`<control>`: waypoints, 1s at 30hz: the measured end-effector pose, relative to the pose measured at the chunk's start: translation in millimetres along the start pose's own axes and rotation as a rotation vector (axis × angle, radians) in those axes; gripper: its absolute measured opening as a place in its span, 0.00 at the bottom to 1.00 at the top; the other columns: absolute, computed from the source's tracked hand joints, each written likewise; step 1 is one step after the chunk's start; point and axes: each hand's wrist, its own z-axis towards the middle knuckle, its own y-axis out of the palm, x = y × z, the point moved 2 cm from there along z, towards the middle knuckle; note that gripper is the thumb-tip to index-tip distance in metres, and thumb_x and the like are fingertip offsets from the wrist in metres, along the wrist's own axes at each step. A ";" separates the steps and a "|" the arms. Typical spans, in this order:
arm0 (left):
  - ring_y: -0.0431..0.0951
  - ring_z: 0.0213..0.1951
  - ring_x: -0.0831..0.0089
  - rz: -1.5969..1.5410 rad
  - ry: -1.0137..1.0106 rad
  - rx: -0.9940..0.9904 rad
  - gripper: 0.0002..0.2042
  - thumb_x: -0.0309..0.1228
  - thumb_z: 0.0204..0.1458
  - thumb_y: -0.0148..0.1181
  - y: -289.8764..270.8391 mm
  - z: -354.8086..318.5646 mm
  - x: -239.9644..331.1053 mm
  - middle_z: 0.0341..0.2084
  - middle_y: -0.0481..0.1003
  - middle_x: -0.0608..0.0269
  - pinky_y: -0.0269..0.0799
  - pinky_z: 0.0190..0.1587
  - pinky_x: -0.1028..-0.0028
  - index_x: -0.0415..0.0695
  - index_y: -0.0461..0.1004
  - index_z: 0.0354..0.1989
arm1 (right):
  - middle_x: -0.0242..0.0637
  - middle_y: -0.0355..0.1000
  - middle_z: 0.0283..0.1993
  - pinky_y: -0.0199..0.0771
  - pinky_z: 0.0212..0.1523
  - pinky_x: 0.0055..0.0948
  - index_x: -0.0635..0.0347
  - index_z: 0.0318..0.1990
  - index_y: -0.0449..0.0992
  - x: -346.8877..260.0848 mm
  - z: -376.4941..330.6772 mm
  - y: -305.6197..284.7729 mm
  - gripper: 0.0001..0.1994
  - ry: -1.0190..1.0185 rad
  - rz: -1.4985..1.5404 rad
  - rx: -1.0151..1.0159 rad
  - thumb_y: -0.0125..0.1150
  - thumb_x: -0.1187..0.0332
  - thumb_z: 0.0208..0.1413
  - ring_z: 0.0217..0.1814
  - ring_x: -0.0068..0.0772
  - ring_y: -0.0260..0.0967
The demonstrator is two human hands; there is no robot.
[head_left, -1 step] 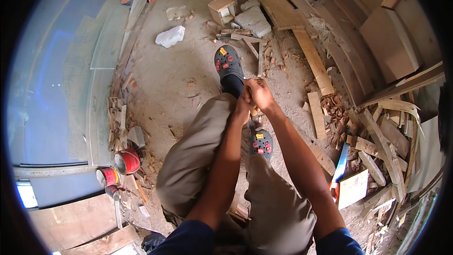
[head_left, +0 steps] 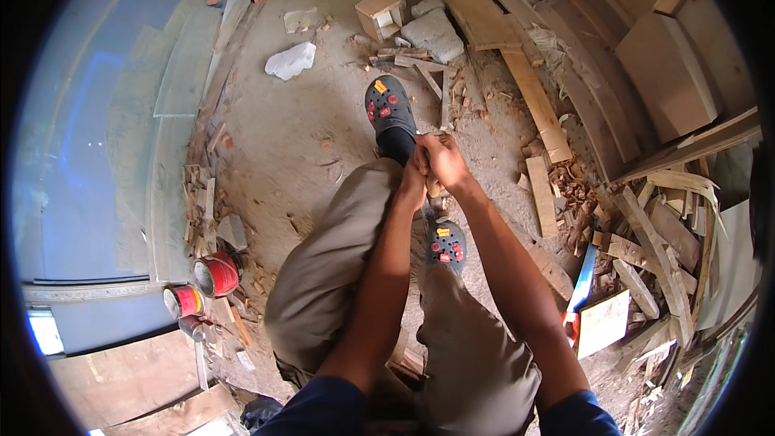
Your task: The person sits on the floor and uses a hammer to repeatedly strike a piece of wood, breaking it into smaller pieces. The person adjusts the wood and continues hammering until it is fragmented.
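Observation:
My left hand and my right hand are closed and pressed together between my knees, the right one higher. A small light-brown wooden piece, perhaps a handle, pokes out below the right fingers. Most of what the hands grip is hidden, so its kind is unclear. Just under them a narrow dark strip runs down beside the nearer shoe; whether it joins the wooden piece I cannot tell. A dark clog with red and yellow charms is beyond the hands, and a matching clog lies nearer.
Planks, wood scraps and a blue-bladed saw lie at the right. Large glass sheets lean on the left, near red cans. Ahead are a small wooden box, a stone slab and a white scrap.

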 end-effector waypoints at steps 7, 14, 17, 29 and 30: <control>0.70 0.41 0.80 0.120 0.122 0.071 0.12 0.37 0.68 0.37 -19.8 -3.0 -23.8 0.37 0.70 0.68 0.67 0.48 0.75 0.47 0.67 0.44 | 0.26 0.63 0.16 0.54 0.20 0.27 0.62 0.16 0.69 13.1 -17.9 10.6 0.20 -0.051 0.025 0.197 0.54 0.63 0.61 0.17 0.18 0.55; 0.67 0.35 0.82 0.124 0.081 0.015 0.13 0.37 0.68 0.37 -44.2 5.0 -63.2 0.29 0.65 0.71 0.67 0.41 0.74 0.46 0.63 0.33 | 0.25 0.62 0.17 0.58 0.22 0.26 0.64 0.18 0.67 17.3 -36.2 14.0 0.17 -0.141 0.015 0.262 0.54 0.67 0.58 0.22 0.15 0.57; 0.66 0.34 0.82 0.195 0.108 -0.028 0.14 0.37 0.69 0.37 -26.8 -2.3 -74.7 0.28 0.64 0.72 0.66 0.39 0.74 0.47 0.63 0.31 | 0.26 0.62 0.17 0.60 0.24 0.27 0.66 0.18 0.67 11.8 -47.6 2.1 0.16 -0.143 -0.056 0.304 0.55 0.68 0.57 0.24 0.16 0.57; 0.63 0.30 0.86 0.426 0.248 -0.204 0.17 0.35 0.68 0.37 38.0 -24.9 -102.9 0.23 0.65 0.74 0.61 0.31 0.75 0.48 0.65 0.26 | 0.27 0.61 0.15 0.55 0.19 0.24 0.63 0.16 0.64 7.8 -91.3 -58.1 0.18 -0.207 0.034 0.461 0.52 0.72 0.59 0.18 0.15 0.55; 0.63 0.29 0.86 0.466 0.265 -0.217 0.17 0.34 0.68 0.37 51.0 -39.3 -91.1 0.23 0.65 0.74 0.60 0.30 0.75 0.47 0.65 0.26 | 0.27 0.61 0.15 0.55 0.19 0.24 0.63 0.16 0.65 6.7 -95.3 -66.2 0.17 -0.208 0.052 0.468 0.52 0.72 0.59 0.18 0.15 0.55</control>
